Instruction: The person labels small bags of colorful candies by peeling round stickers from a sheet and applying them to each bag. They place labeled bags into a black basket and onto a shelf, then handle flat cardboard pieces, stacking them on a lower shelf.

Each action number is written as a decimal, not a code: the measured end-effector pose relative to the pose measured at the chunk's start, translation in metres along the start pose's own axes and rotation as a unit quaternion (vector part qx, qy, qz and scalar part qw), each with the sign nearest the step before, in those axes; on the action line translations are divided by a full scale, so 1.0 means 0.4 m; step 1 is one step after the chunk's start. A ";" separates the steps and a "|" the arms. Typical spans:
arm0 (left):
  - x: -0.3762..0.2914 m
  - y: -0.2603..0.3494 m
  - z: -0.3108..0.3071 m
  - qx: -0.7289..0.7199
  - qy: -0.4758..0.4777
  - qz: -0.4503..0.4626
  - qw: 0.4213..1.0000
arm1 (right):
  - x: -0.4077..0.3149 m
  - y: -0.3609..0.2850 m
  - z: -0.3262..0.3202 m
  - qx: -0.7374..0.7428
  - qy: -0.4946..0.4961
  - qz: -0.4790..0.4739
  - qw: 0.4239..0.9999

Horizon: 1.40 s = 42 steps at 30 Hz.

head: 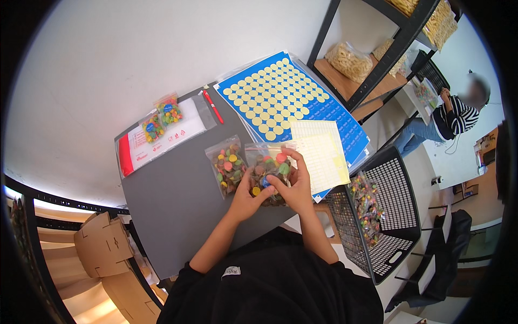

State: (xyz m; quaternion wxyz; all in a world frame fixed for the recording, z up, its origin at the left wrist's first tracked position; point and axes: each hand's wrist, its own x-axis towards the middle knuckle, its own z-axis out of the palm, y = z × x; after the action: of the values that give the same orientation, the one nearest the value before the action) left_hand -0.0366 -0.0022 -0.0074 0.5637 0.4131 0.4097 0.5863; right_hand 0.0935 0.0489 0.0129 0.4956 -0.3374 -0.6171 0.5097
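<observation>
Both hands are on one clear zip bag of colourful candies (259,162) above the grey table (174,218). My left hand (247,199) grips its left side, thumb on the front. My right hand (296,184) holds the right side, its thumb beside a round blue sticker (265,181) and its fingers at the bag's upper right. A second bag of similar candies (227,166) lies just left of my hands, with no sticker visible. Right behind the held bag are yellowish paper sheets (323,158) on a blue sheet of round stickers (279,91), many of whose spots are bare yellow circles.
Two stickered candy bags (170,111) lie on a white and red plastic pack (182,129), near a red pen (213,107). A black basket (394,194) with candy bags stands at right. Behind are a shelf (360,87) with snack bags and a seated person (457,113).
</observation>
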 end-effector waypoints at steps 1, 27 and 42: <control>-0.001 -0.002 0.001 0.001 0.001 -0.006 1.000 | -0.003 0.001 0.000 0.017 0.006 0.013 1.000; -0.155 0.122 -0.340 0.758 0.424 -0.007 0.495 | -0.073 0.085 -0.301 -0.529 0.218 0.071 0.817; 0.112 -0.060 0.072 0.011 -0.026 -0.222 0.975 | -0.062 0.080 -0.284 -0.489 0.148 -0.007 0.860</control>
State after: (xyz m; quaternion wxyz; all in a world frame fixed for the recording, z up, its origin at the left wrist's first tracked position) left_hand -0.0026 0.0438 -0.0196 0.6856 0.3329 0.4834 0.4306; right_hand 0.2063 0.0677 -0.0258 0.3555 -0.6038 -0.7086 0.0830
